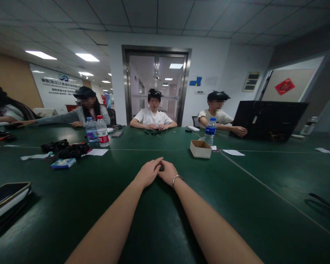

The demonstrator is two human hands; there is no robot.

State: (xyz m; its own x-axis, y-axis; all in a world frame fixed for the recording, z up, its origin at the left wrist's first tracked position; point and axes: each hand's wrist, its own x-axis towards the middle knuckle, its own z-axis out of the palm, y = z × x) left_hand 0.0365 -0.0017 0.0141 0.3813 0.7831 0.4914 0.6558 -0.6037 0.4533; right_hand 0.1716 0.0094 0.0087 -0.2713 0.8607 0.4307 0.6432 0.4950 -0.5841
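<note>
My left hand (147,173) and my right hand (168,173) meet on the green table (154,227) straight ahead of me. Their fingers are stretched out toward each other and touch or overlap at the tips. A small dark gap shows between them, with nothing held that I can see. Some fingers are hidden under the hands. Around my right wrist is a silver bracelet (177,179). The nearest object is an open cardboard box (200,151), beyond my right hand and apart from it.
Bottles stand left, one with a red cap (102,132), and right, a blue-capped bottle (210,132). Black gear (71,150) and a blue packet (63,163) lie left. A phone (8,196) is near left. Several people sit across, one behind a black monitor (269,119).
</note>
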